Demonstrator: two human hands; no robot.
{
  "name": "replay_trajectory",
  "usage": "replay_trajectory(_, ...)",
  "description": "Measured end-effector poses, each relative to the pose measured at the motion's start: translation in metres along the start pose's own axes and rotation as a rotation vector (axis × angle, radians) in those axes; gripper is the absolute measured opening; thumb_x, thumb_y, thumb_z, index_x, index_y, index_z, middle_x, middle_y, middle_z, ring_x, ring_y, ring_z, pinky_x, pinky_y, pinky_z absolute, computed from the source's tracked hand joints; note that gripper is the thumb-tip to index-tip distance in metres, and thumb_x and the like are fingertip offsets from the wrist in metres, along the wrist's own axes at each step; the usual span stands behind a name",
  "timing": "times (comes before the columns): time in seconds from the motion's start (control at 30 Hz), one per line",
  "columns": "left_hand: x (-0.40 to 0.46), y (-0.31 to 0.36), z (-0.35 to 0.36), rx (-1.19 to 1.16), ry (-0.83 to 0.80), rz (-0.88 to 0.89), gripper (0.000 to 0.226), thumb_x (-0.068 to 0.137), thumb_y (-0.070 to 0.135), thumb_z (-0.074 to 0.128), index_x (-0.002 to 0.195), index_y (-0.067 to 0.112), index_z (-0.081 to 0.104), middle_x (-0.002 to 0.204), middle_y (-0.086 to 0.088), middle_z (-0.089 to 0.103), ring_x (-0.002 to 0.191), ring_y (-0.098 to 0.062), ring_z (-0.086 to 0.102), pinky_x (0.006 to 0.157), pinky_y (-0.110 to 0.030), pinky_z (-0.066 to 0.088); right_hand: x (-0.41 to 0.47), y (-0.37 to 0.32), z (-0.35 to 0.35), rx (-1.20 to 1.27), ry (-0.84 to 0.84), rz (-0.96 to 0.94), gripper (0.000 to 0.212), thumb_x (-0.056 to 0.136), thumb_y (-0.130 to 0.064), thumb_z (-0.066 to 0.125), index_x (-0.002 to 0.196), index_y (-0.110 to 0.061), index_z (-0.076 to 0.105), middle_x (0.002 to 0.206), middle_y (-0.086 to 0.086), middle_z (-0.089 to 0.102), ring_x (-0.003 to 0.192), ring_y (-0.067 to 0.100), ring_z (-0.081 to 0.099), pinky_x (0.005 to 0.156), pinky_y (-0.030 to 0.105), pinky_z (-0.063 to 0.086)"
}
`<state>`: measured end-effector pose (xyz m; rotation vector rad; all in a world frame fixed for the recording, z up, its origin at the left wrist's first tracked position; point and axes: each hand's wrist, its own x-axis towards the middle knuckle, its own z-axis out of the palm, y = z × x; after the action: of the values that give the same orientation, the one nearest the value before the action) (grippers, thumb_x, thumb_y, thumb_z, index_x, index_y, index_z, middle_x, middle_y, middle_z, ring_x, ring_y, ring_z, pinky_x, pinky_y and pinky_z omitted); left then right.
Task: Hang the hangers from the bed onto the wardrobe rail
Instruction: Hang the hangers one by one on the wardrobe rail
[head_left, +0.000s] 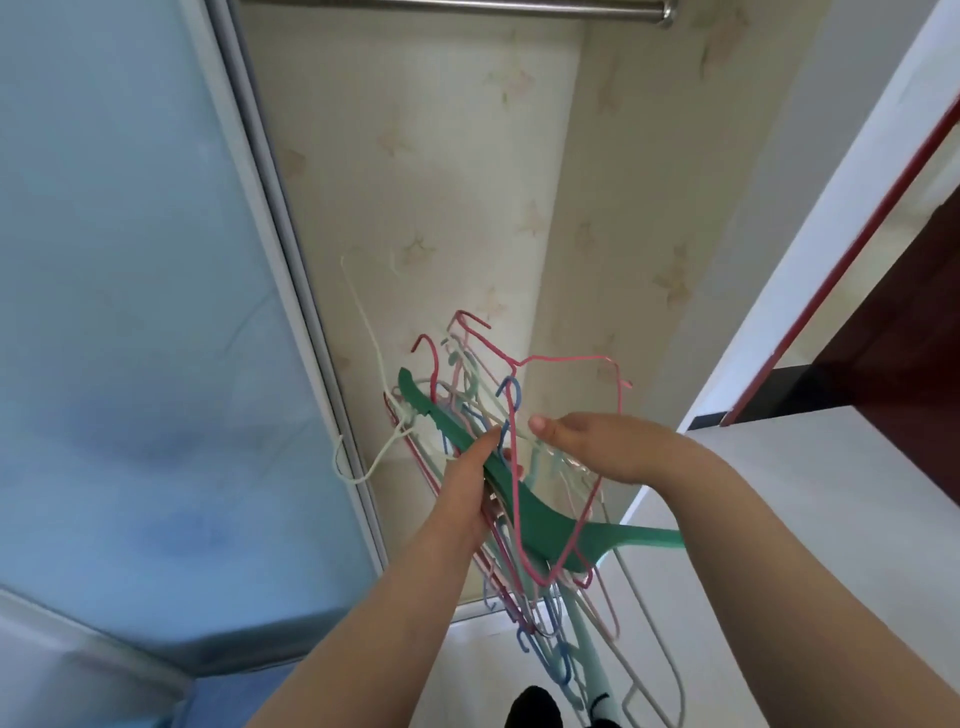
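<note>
Nearest you, a dark foot (535, 706) shows on the floor below the bundle. Your left hand (465, 488) has its grip curled round a tangled bundle of hangers (498, 519), thumb on the broad green hanger (540, 514) that lies across the bundle. Your right hand (597, 447), just right of the left one, pinches wires at the top of the bundle, where a pink hanger (571, 358) loops up above your fingers. A white hanger (363, 332) sticks out to the bundle's left, over the blue sliding door (130, 312). Beyond the bundle is the star-patterned wardrobe back (441, 182), and far above it the metal rail (467, 6), well apart from every hanger.
</note>
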<state>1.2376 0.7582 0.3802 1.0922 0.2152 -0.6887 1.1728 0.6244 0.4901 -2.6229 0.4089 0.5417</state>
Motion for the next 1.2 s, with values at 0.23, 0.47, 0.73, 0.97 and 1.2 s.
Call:
replay_trajectory(0.23, 0.005, 0.001, -0.015, 0.116, -0.081, -0.075, 0.019, 0.087, 0.028, 0.067, 0.09, 0.01, 0.06, 0.059, 0.002, 0.062, 0.049, -0.014, 0.059, 0.057, -0.026, 0.049, 0.047, -0.048, -0.014, 0.041, 0.378, 0.11, 0.075, 0.078, -0.082, 0.031, 0.06, -0.011, 0.045, 0.056, 0.002, 0.048, 0.055, 0.023, 0.053, 0.06, 0.03, 0.042)
replay_trajectory(0.47, 0.011, 0.007, -0.014, 0.163, -0.144, -0.042, 0.022, 0.088, 0.031, 0.067, 0.095, 0.012, 0.061, 0.071, 0.001, 0.064, 0.06, -0.015, 0.061, 0.057, -0.028, 0.051, 0.056, -0.051, -0.015, 0.084, 0.189, 0.187, 0.053, 0.095, -0.048, 0.046, 0.067, -0.005, 0.059, 0.055, 0.004, 0.063, 0.049, 0.017, 0.06, 0.065, 0.029, 0.055)
replay_trajectory(0.73, 0.02, 0.009, -0.007, 0.153, -0.131, -0.046, 0.02, 0.09, 0.029, 0.063, 0.097, 0.011, 0.063, 0.08, -0.005, 0.067, 0.064, -0.02, 0.062, 0.056, -0.026, 0.05, 0.064, -0.049, -0.02, 0.031, 0.094, 0.266, 0.044, 0.101, -0.025, 0.042, 0.06, -0.011, 0.05, 0.046, 0.008, 0.052, 0.039, 0.02, 0.048, 0.06, 0.027, 0.05)
replay_trajectory(0.97, 0.031, 0.007, -0.005, 0.196, -0.17, -0.051, 0.021, 0.089, 0.03, 0.063, 0.096, 0.01, 0.064, 0.077, -0.003, 0.066, 0.067, -0.022, 0.063, 0.062, -0.029, 0.052, 0.062, -0.039, -0.034, 0.186, -0.077, 0.293, 0.025, 0.098, -0.01, 0.038, 0.096, 0.0, 0.061, 0.088, 0.015, 0.073, 0.051, 0.02, 0.057, 0.055, 0.026, 0.05)
replay_trajectory(1.2, 0.038, 0.015, -0.004, 0.295, -0.234, -0.094, 0.02, 0.088, 0.03, 0.063, 0.092, 0.011, 0.065, 0.078, -0.005, 0.065, 0.065, -0.021, 0.062, 0.067, -0.032, 0.05, 0.044, -0.027, -0.037, 0.314, -0.098, 0.091, 0.028, 0.097, -0.004, 0.031, 0.095, 0.007, 0.057, 0.073, 0.017, 0.072, 0.07, 0.031, 0.072, 0.065, 0.034, 0.059)
